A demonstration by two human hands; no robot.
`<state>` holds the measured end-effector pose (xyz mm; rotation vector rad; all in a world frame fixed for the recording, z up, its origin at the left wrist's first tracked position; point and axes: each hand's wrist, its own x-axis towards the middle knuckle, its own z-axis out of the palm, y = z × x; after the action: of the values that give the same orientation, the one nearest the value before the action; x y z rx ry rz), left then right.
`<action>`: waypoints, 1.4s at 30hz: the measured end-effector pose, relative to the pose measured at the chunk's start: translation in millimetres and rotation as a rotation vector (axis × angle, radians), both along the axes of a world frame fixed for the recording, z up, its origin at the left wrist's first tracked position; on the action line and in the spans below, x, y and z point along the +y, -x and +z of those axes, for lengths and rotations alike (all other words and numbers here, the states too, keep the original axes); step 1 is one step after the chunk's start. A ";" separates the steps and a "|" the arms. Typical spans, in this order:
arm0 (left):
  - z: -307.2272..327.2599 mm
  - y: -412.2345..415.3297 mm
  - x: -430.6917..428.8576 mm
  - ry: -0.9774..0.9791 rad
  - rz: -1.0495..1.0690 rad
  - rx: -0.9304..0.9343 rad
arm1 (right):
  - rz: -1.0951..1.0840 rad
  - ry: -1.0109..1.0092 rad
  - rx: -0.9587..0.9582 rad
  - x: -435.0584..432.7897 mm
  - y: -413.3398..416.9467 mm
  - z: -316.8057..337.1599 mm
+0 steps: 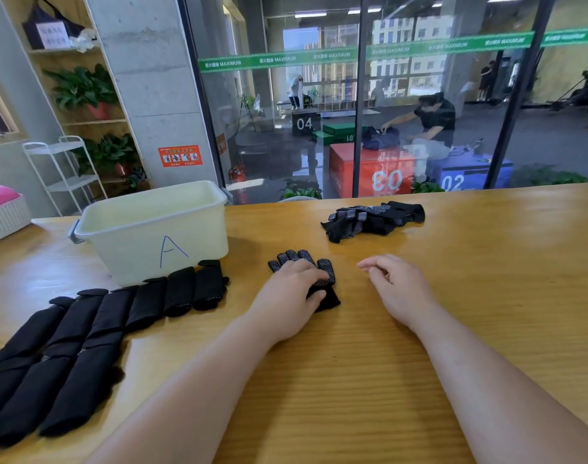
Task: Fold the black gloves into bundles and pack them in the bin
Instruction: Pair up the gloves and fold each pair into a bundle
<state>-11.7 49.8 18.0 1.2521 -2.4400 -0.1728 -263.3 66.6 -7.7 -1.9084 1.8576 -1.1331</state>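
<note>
Now, left hand (pixel 294 296): lies on one black glove (pixel 326 270), fingers nearly flat.
Right hand (pixel 396 286): loosely curled, holds nothing.
Glove: soft knit, white dots, middle of frame.
Loose gloves (pixel 373 221): heap, upper right, near the far edge.
Bundles (pixel 85 329): dark rolls in a row, lower left.
Bin (pixel 135 249): pale plastic box, just behind the bundles.
Surface (pixel 352 380): smooth yellow wood, wide between both arms.

Black white-dotted gloves (pixel 373 220), cream bin (pixel 152 236) (blue "A"), yellow-brown table (pixel 486 262)
</note>
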 end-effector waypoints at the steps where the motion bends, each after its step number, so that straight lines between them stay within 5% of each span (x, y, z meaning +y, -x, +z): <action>1: -0.9 3.4 -2.7 -0.027 0.047 -0.038 | -0.006 -0.004 0.011 0.7 -0.9 0.8; 6: -13.9 16.4 -12.1 -0.223 0.094 -0.266 | -0.018 -0.005 0.091 0.5 -2.7 -0.1; 22: -25.0 19.2 -23.9 -0.123 0.038 -0.159 | -0.135 -0.138 0.563 -42.3 1.9 4.6; 34: -28.5 20.0 -25.8 -0.128 0.078 -0.066 | -0.232 -0.249 0.437 -129.2 32.0 27.0; 42: -30.1 20.8 -27.3 -0.133 0.067 -0.058 | -0.235 -0.392 0.546 -154.9 40.2 7.1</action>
<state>-32.6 22.5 -12.1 1.4128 -2.4663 -0.2883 -303.5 -88.3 -0.5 -1.9166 2.4101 -0.2511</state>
